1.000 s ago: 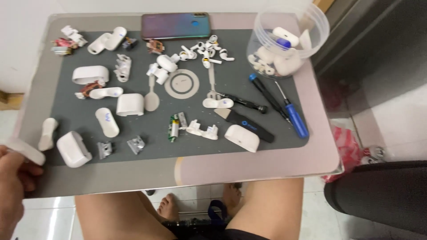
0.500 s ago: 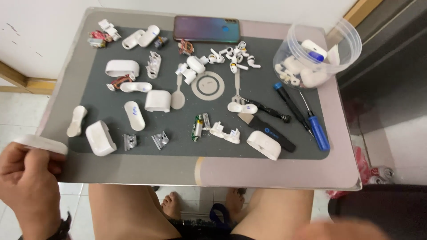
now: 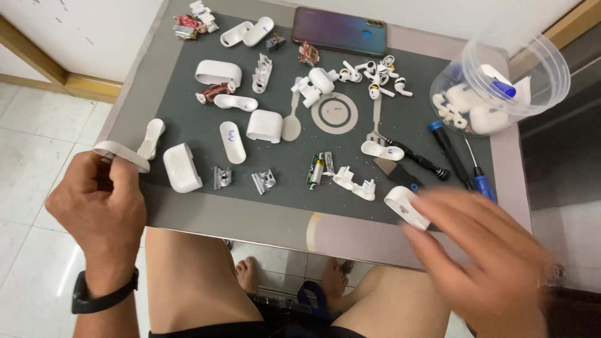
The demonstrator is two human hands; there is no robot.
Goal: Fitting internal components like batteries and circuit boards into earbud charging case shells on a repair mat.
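Your left hand curls at the bench edge, its grip pinching a flat white plastic shell piece. Your right hand, blurred, fingers spread wide, touches a white rounded plastic case on the dark grey mat.

Right hand motion-blurred, its grip on the white case unclear

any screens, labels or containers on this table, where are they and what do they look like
Smartphone: flat at the mat's far edge, screen dark with a purple-teal sheen.
Clear plastic tub: far right corner, round, holding white earbud case parts.
Small white case shells: on the grey mat, some with blue pen marks.
No signs seen.
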